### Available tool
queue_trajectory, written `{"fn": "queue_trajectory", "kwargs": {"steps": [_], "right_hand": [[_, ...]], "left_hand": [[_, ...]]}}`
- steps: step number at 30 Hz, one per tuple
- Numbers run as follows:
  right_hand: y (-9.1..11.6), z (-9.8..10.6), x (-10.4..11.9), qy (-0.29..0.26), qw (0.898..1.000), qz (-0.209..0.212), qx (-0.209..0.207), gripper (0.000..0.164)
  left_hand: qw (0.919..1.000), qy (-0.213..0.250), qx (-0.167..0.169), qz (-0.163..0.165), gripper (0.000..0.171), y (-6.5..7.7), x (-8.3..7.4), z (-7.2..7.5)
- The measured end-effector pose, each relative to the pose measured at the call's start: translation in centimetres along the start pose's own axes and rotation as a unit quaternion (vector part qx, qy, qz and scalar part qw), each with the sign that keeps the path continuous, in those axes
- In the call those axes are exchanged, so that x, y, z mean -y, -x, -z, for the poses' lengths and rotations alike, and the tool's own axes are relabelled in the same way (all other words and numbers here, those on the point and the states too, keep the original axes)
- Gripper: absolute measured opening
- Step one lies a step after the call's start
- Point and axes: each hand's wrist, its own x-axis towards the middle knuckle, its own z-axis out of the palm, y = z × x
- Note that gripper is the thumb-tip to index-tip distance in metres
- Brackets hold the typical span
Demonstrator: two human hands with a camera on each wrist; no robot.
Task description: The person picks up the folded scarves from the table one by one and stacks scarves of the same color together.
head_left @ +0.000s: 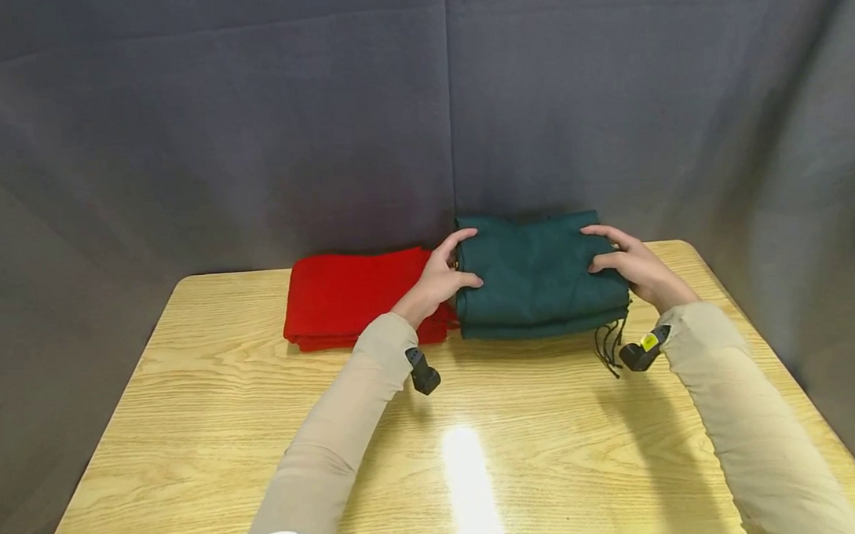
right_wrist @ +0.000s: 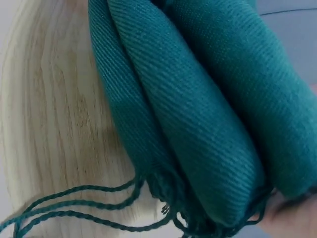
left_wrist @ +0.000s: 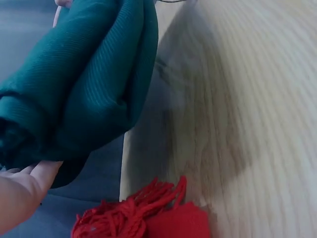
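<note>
A folded dark green scarf with twisted fringe is held at its two ends, close to the back edge of the table. My left hand grips its left end, with thumb and index finger on top. From the left wrist view, part of that hand shows under the scarf's thick folds. At the opposite end my right hand grips the cloth in the same way. Strands of green fringe hang down at the right end in the right wrist view. That hand is mostly hidden behind the folds there.
To the left lies a folded red scarf, its red fringe just below the left hand. A wooden table carries it. Grey cloth hangs behind and at the sides.
</note>
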Motion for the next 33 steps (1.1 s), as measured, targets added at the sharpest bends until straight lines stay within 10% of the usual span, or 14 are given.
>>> {"fn": "queue_trajectory", "kwargs": {"steps": [33], "right_hand": [[-3.4,-1.1,-4.4,0.029,0.999,-0.027,-0.022,0.066]], "left_hand": [[0.9967,-0.017,-0.048,0.063,0.071,-2.1,4.8,-0.7]]}}
